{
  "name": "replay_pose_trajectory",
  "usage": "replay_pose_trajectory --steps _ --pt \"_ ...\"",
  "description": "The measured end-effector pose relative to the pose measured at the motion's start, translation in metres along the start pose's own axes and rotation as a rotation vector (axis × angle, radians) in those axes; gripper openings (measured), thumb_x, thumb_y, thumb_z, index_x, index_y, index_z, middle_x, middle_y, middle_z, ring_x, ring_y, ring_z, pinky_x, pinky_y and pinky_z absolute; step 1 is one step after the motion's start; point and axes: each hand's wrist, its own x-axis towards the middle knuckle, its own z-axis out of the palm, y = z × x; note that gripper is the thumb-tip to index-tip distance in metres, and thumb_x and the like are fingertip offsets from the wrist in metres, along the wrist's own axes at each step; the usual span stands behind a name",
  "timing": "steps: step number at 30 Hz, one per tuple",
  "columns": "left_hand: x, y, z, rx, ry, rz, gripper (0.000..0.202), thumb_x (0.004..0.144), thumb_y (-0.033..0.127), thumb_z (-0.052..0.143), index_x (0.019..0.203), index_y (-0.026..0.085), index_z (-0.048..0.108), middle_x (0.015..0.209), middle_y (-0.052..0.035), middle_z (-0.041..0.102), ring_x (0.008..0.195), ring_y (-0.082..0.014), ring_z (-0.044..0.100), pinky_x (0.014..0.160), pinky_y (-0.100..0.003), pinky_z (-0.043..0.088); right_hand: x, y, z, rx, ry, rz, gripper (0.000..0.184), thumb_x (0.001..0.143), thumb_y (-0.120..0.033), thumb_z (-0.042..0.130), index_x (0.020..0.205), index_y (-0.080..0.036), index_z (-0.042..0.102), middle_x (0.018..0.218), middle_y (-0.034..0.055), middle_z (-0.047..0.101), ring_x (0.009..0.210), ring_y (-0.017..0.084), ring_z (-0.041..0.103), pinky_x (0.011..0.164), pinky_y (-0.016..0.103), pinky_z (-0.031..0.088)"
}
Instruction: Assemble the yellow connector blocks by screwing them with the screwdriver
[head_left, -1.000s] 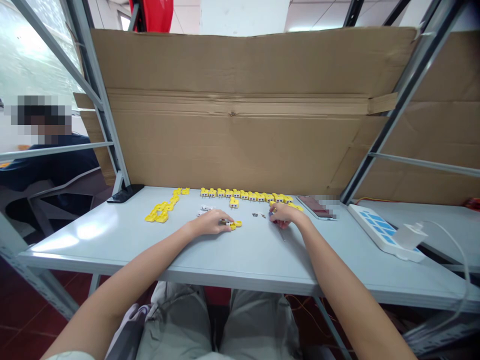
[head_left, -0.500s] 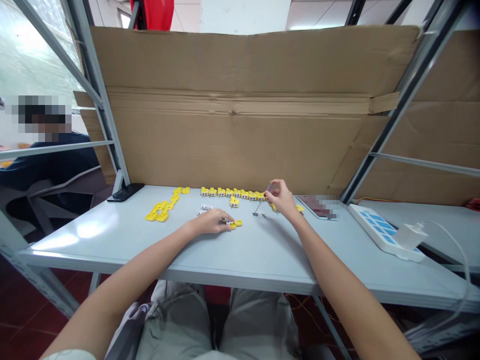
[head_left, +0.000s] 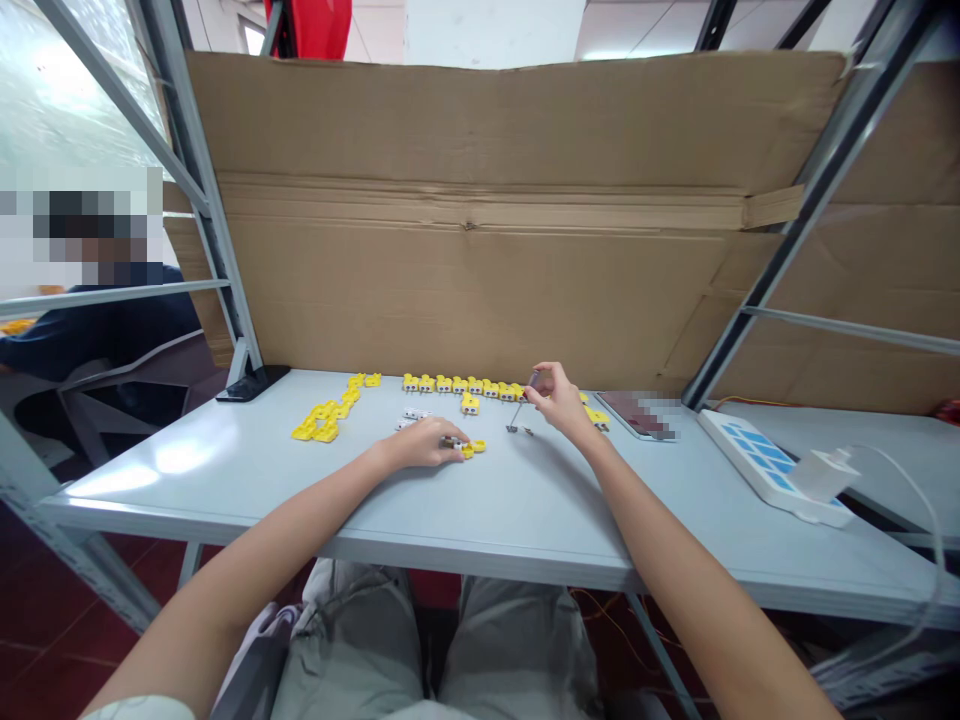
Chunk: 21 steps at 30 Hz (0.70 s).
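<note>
My left hand (head_left: 421, 443) rests on the table, its fingers closed on a yellow plastic part (head_left: 475, 448) with a small metallic or white piece at the fingertips. My right hand (head_left: 561, 402) pinches a thin screwdriver (head_left: 533, 381) upright. Its shaft slants down to a small cluster of screws (head_left: 514, 429) on the tabletop. Behind the hands, a row of yellow parts with white fronts (head_left: 459, 386) runs along the cardboard, and one similar part (head_left: 469, 404) stands just before it. Small whitish pieces (head_left: 411, 416) lie beyond my left hand.
More yellow parts (head_left: 324, 424) are grouped at the left of the white table (head_left: 465, 520). To the right lie a phone-like device (head_left: 634, 414) and a power strip (head_left: 757, 462) with a plugged-in charger. A cardboard wall (head_left: 480, 290) closes the back. A person sits beyond the left frame.
My right hand has shifted slightly left with the screwdriver, whose tip stays by the screws. My left hand and the yellow part remain almost where they were.
</note>
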Motion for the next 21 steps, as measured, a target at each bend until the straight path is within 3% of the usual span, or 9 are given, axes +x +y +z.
replay_pose_trajectory --steps 11,21 --pt "-0.001 0.0 0.0 -0.001 -0.007 -0.017 0.028 0.084 0.029 0.066 0.109 0.017 0.068 0.108 -0.0088 0.07 0.097 -0.0199 0.064 0.086 -0.028 0.045 -0.003 -0.017 0.005 0.482 -0.06 0.174 0.053 0.066 -0.049 0.069 0.103 -0.023 0.041 0.069 -0.0019 0.064 0.063 0.018 0.064 0.059 0.034 0.056" --pt "0.0 -0.003 0.001 -0.016 0.002 0.019 0.028 0.085 0.031 0.065 0.109 0.018 0.068 0.106 -0.0082 0.071 0.094 -0.0191 0.065 0.086 -0.027 0.044 -0.01 -0.023 0.029 0.556 -0.172 0.19 0.059 0.062 -0.055 0.072 0.101 -0.024 0.041 0.069 -0.0033 0.064 0.06 0.017 0.065 0.056 0.033 0.056"
